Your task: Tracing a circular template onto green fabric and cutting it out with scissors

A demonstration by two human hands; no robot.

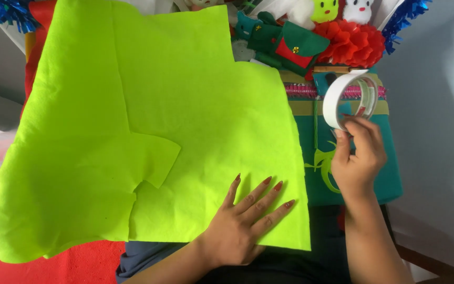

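Felt spread out, tape roll lifted, nothing stuck down yet.

The left hand (pixel 240 229) lies flat, fingers spread, on the lime-green felt (pixel 148 131) near its lower right corner; the right hand (pixel 357 158) pinches the white tape roll (pixel 349 99), held in the air over the teal felt (pixel 353 173) (no strip appears pulled free).

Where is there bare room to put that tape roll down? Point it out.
The bare teal felt right of the right hand holding the tape roll is free; so is the lime felt above the left hand. The top edge is crowded: red pompom, green pouch.
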